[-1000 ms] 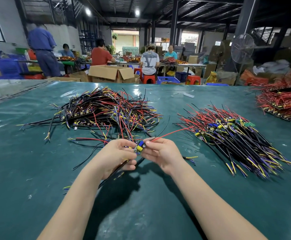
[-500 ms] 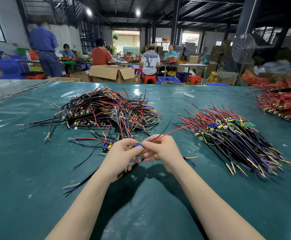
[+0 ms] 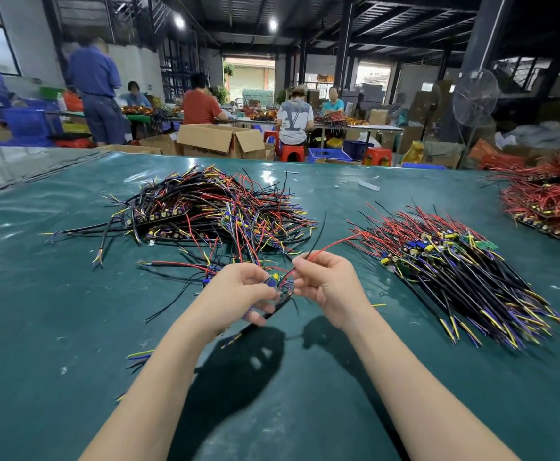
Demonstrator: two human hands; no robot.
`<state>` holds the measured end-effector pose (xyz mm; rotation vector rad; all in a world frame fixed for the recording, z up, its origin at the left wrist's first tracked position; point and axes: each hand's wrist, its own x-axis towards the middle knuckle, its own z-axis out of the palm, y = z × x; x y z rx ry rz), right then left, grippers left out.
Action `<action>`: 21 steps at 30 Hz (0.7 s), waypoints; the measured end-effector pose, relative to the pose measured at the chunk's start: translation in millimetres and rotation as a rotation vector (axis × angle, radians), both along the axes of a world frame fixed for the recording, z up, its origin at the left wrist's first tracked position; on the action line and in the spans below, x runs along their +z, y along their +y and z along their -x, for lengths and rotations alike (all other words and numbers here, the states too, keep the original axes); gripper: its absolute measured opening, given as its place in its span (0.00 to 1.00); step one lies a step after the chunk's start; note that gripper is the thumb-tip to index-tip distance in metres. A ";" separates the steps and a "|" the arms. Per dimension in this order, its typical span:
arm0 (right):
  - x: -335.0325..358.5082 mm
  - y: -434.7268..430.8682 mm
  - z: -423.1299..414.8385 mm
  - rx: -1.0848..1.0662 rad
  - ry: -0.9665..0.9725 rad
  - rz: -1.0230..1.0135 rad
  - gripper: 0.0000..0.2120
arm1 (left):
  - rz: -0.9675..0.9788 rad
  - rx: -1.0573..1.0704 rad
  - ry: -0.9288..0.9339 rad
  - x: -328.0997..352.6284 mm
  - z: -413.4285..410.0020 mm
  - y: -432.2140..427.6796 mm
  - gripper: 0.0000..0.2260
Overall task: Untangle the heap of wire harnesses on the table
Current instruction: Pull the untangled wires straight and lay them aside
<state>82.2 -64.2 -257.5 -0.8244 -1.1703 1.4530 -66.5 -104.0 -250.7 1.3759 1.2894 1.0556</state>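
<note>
A tangled heap of wire harnesses (image 3: 212, 211), black, red and yellow, lies on the green table (image 3: 39, 327) at the centre left. My left hand (image 3: 238, 294) grips one harness (image 3: 277, 281) by its small board with a yellow and blue part; its black cable hangs below the fingers. My right hand (image 3: 328, 281) pinches that harness's red and black wires (image 3: 335, 242), which stick up to the right. A sorted, aligned bundle of harnesses (image 3: 465, 271) lies to the right of my hands.
A mostly red pile of harnesses (image 3: 551, 201) sits at the table's far right edge. Loose wires (image 3: 172, 264) lie left of my hands, and wire scraps (image 3: 139, 354) near my left forearm. Beyond the table are cardboard boxes (image 3: 218, 139), stools, a fan and seated workers.
Both hands have drawn the held harness slightly nearer and apart. The right hand now pinches the red and black wires higher, and the small board shows between the hands.
</note>
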 end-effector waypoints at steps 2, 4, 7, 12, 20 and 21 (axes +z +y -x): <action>-0.1 -0.6 -0.9 0.068 -0.048 0.018 0.09 | 0.005 0.021 0.018 -0.3 -3.9 0.7 0.06; -2.7 -3.2 2.7 0.127 -0.143 0.015 0.09 | -0.003 0.037 0.053 -1.7 -6.2 2.3 0.06; -4.6 -6.4 9.2 0.133 -0.162 0.003 0.09 | -0.015 0.051 0.071 -4.0 -5.4 3.8 0.05; -3.8 -10.3 16.8 -0.017 -0.246 -0.144 0.11 | -0.078 0.047 0.133 -8.5 -2.5 5.0 0.10; -3.4 -12.3 20.1 -0.039 -0.054 -0.018 0.10 | -0.093 0.144 0.114 -9.4 -7.3 6.2 0.12; -4.3 -12.4 21.8 -0.065 -0.081 -0.025 0.11 | -0.108 0.160 0.145 -10.6 -8.4 6.0 0.12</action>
